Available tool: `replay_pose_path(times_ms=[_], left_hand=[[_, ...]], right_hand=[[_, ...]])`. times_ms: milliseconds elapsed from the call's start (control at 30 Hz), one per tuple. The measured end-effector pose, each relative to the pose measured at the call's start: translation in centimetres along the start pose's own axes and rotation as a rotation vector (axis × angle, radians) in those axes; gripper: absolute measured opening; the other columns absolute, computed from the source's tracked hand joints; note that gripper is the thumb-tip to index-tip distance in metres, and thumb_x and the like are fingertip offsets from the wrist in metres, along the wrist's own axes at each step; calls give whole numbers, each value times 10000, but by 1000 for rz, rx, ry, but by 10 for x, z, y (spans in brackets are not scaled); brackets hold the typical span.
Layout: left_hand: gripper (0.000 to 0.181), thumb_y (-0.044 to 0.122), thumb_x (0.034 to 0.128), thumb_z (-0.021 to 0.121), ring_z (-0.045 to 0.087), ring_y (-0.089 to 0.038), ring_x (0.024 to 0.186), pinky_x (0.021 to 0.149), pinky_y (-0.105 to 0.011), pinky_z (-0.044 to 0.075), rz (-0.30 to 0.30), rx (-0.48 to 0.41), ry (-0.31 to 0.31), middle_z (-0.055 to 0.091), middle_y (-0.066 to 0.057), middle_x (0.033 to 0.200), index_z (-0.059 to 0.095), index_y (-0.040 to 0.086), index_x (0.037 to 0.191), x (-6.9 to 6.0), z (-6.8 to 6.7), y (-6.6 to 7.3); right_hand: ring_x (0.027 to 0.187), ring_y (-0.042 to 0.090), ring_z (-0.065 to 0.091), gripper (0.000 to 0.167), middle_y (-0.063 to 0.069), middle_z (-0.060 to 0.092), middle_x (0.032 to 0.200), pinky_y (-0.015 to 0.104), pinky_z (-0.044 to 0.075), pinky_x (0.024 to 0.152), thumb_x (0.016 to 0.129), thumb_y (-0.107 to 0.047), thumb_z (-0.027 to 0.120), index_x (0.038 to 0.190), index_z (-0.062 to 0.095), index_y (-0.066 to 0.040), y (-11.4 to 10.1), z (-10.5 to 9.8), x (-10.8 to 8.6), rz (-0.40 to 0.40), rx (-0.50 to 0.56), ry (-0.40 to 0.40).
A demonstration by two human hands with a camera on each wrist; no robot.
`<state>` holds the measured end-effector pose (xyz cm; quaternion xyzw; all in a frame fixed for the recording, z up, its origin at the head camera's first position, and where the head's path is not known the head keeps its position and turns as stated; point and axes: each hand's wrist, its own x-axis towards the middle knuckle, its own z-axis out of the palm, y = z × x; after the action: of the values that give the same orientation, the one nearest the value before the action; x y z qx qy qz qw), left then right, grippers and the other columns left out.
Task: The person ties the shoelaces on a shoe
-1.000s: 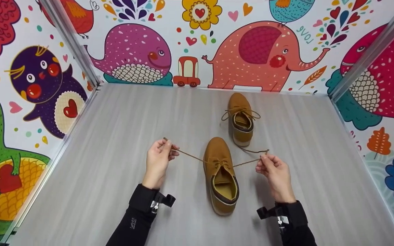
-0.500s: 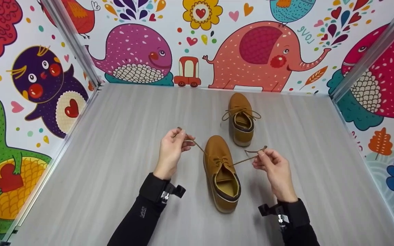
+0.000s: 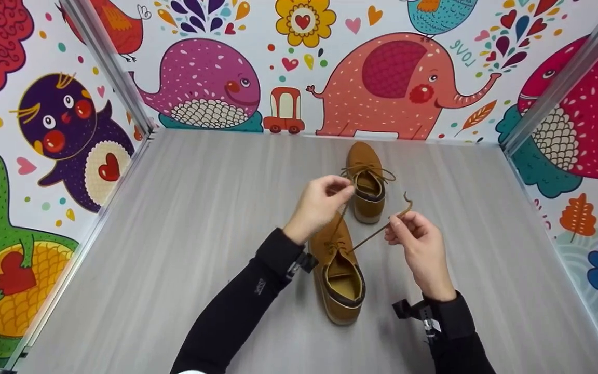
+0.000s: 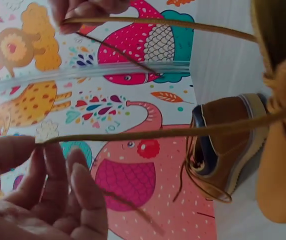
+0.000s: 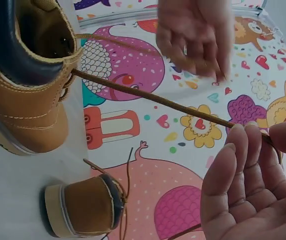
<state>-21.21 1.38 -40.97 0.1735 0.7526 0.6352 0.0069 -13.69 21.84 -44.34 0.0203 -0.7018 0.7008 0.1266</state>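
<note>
Tan all over, with a dark padded collar, a low lace-up shoe (image 3: 336, 266) sits upright in the middle of the pale grey wood-grain table (image 3: 200, 197), its toe toward the back wall (image 3: 291, 57), printed with a pink elephant and a purple whale. Someone in black sleeves (image 3: 236, 317) has a lace in either hand. Their left hand (image 3: 325, 202) reaches above the toe, partly covering it from where the head camera looks; its grip is closed to a pinch of thumb and index finger on one brown cord lace (image 4: 158, 133), the remaining fingers loosely bent. The right hand (image 3: 421, 246) is to the right of the shoe, its grip likewise a pinch, thumb against fingertips, on the other brown cord lace (image 5: 163, 101), which runs straight from the eyelets, a kinked loose end (image 3: 408, 200) poking out beyond the fingers. Farther back, near the first shoe's toe, stands a matching tan shoe (image 3: 369, 202), pointing the same way, its laces tied in a bow (image 3: 387, 174).
</note>
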Motion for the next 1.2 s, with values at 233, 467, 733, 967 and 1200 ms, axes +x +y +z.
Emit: replay_pose_path(times_ms=[233, 467, 733, 967, 1200], left_hand=[[221, 186, 976, 655, 642, -73, 879, 752, -217, 517, -67, 188, -257, 719, -12, 1025, 741, 50, 1127, 9, 22, 4], [222, 202, 990, 631, 649, -132, 863, 741, -255, 512, -90, 212, -197, 721, -23, 975, 739, 55, 1118, -7, -2, -21], [194, 204, 973, 650, 653, -288, 906, 740, -314, 517, -167, 169, -124, 715, -70, 969, 738, 66, 1078, -36, -33, -49], [168, 216, 969, 658, 603, -159, 778, 682, -289, 500, -158, 166, -107, 702, -121, 930, 743, 80, 1020, -57, -43, -59], [188, 221, 973, 653, 562, -131, 691, 616, -256, 450, -52, 254, -150, 662, 25, 788, 748, 58, 965, -66, -41, -61]], right_hand=[[728, 245, 650, 247, 243, 636, 838, 320, 564, 672, 954, -159, 676, 991, 640, 82, -1, -3, -2, -51, -51, 4], [719, 264, 657, 242, 276, 641, 861, 335, 567, 676, 957, -190, 676, 997, 661, 48, 1, -6, 5, -23, -91, -15], [691, 228, 663, 161, 218, 669, 816, 318, 571, 654, 964, -111, 660, 964, 661, 50, 1, 4, 31, 6, -183, -134], [775, 288, 700, 174, 210, 708, 899, 344, 580, 672, 979, -42, 613, 1078, 675, 86, -9, 43, 69, -110, -315, -432], [889, 278, 695, 259, 81, 729, 1039, 306, 556, 750, 1000, -104, 598, 1234, 679, -30, -2, 48, 77, -137, -465, -681]])
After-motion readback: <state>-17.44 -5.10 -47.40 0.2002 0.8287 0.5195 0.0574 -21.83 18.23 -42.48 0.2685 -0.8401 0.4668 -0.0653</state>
